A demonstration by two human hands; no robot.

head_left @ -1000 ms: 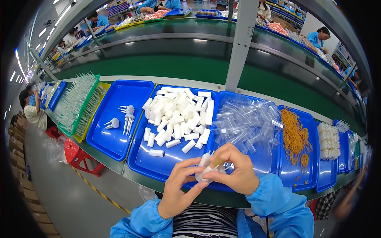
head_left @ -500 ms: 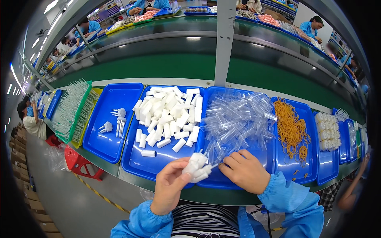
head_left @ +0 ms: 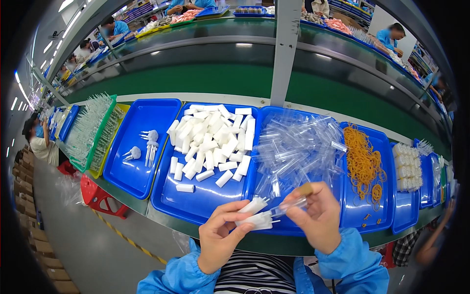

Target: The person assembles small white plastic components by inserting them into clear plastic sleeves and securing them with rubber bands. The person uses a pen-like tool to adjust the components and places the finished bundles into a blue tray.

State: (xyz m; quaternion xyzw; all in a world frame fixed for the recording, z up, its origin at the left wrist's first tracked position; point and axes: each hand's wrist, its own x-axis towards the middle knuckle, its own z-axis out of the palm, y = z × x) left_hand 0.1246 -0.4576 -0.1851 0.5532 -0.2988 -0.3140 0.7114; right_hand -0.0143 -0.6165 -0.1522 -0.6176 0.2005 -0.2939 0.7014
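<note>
Left hand [head_left: 223, 240] is pinched around a bundle of white swabs [head_left: 255, 215]; right hand [head_left: 318, 220] is clamped on a clear tube [head_left: 290, 207] touching the bundle's tip. Just beyond: tray of tubes [head_left: 298, 147], white sticks [head_left: 210, 139] further left.

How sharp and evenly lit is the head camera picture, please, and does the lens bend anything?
Head view: bright, even overhead light, with glare streaks on the green conveyor belt; fisheye bends the blue trays and fades to black corners; the left hand, right hand and white pieces look fairly sharp; distant workers are small and blurred.
</note>
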